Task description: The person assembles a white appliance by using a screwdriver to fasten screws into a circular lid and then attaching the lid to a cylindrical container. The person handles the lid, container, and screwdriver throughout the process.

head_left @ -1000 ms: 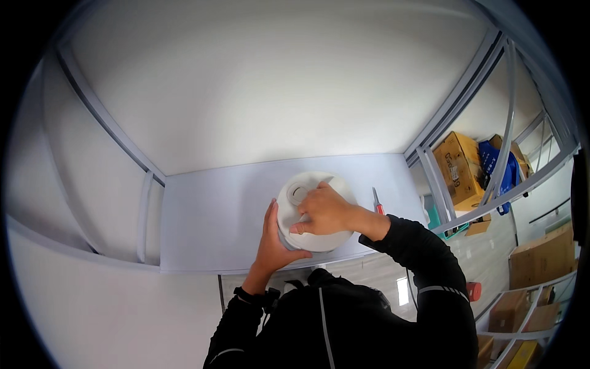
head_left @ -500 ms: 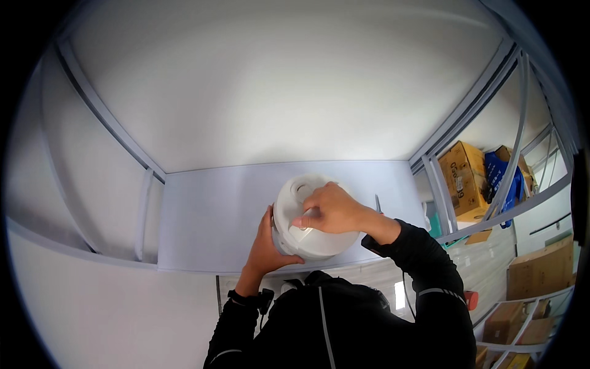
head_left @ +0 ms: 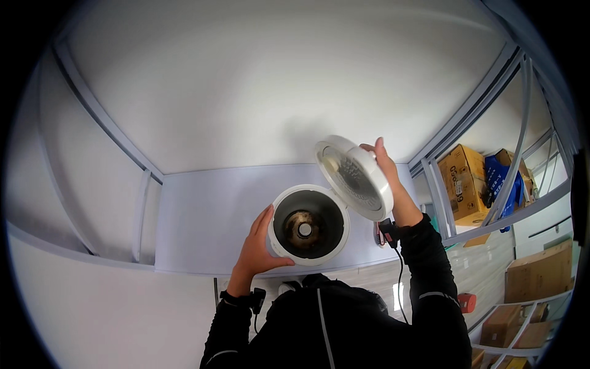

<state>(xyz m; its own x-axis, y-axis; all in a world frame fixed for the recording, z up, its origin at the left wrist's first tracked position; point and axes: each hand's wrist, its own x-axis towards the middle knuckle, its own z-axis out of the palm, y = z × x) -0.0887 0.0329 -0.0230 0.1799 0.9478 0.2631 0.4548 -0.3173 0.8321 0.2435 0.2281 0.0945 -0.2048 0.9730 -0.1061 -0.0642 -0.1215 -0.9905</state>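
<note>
A white round rice cooker point(head_left: 278, 200) stands on the table in front of me, its top uncovered. Inside, the dark grey walls run down to a brown-stained bottom with a small pale round piece at its centre; no inner pot is in it. My left hand point(head_left: 253, 249) curves round the cooker's left side, thumb along the near rim. Tilted up at the cooker's right is its white lid point(head_left: 353, 175), underside facing left. My right hand point(head_left: 388, 169) grips the lid's outer side, with part of the fingers hidden behind it. Whether the lid is still joined to the cooker I cannot tell.
The pale table point(head_left: 203, 215) ends at a white wall behind. Near its right edge lies a small reddish object point(head_left: 377, 235), partly hidden by lid and arm. Metal frame posts stand both sides. Beyond the right one are cardboard boxes point(head_left: 464, 184) and a blue bag point(head_left: 501, 178).
The lid, which covered the cooker, has swung up and to the right with my right hand. The cooker's inside now shows. My left hand stays at its left side.
</note>
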